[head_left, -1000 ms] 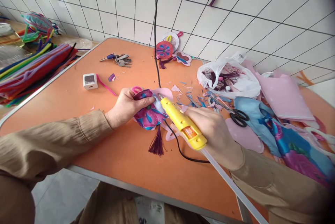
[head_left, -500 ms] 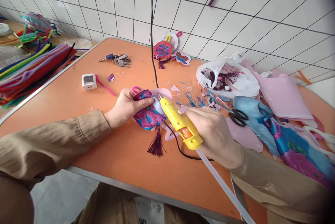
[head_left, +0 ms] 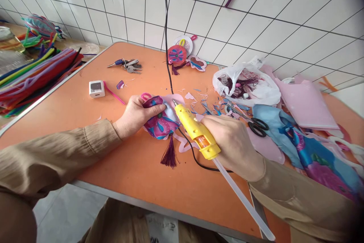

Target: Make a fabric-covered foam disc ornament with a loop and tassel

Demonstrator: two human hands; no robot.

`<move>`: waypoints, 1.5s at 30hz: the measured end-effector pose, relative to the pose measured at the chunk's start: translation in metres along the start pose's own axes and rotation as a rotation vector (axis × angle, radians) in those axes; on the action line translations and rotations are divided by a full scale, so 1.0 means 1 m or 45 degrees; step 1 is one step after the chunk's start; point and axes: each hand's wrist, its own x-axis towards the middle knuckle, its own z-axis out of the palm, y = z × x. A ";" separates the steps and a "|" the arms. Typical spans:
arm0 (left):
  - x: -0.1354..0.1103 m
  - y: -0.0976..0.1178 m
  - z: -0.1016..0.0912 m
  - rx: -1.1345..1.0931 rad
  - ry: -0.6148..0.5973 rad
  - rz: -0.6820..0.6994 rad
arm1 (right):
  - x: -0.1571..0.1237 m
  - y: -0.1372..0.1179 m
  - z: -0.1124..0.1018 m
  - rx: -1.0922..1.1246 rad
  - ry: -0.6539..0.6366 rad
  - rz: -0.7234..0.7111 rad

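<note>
My left hand [head_left: 135,116] pinches a flower-patterned fabric ornament [head_left: 162,124] in purple, pink and blue, thumb on top. Part of its cloth is folded back, baring a pale underside beside a pink backing. A pink loop [head_left: 146,96] sticks out at its upper edge, and a dark purple tassel [head_left: 170,154] hangs from the bottom. In my right hand [head_left: 233,140] is a yellow hot glue gun [head_left: 197,131], its metal nozzle close to the pale underside; whether they touch I cannot tell. A long translucent glue stick [head_left: 244,199] protrudes from the gun's back.
Black-handled scissors [head_left: 258,126] lie among scraps to the right, beside blue floral fabric [head_left: 321,159]. Behind them sits a white plastic bag [head_left: 258,95] of tassels. Keys [head_left: 131,65] and a white charger [head_left: 97,89] lie at the left. A black cord [head_left: 166,27] hangs across the middle.
The ornament and tassel have shifted very slightly up and left in the picture. Both hands keep their hold, and the glue gun stays near the folded cloth.
</note>
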 end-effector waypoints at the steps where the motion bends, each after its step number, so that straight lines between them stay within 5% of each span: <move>1: 0.000 0.000 0.000 0.001 -0.005 0.000 | 0.000 0.000 0.000 0.008 -0.005 0.002; 37: 0.005 -0.002 0.000 -0.168 0.113 -0.039 | -0.006 0.005 -0.003 -0.187 -0.092 -0.004; 41: 0.006 -0.001 0.001 -0.258 0.123 -0.090 | -0.008 0.013 0.000 -0.117 0.031 0.069; 45: 0.004 -0.002 0.002 -0.279 0.104 -0.115 | -0.006 0.023 0.013 0.362 0.253 0.367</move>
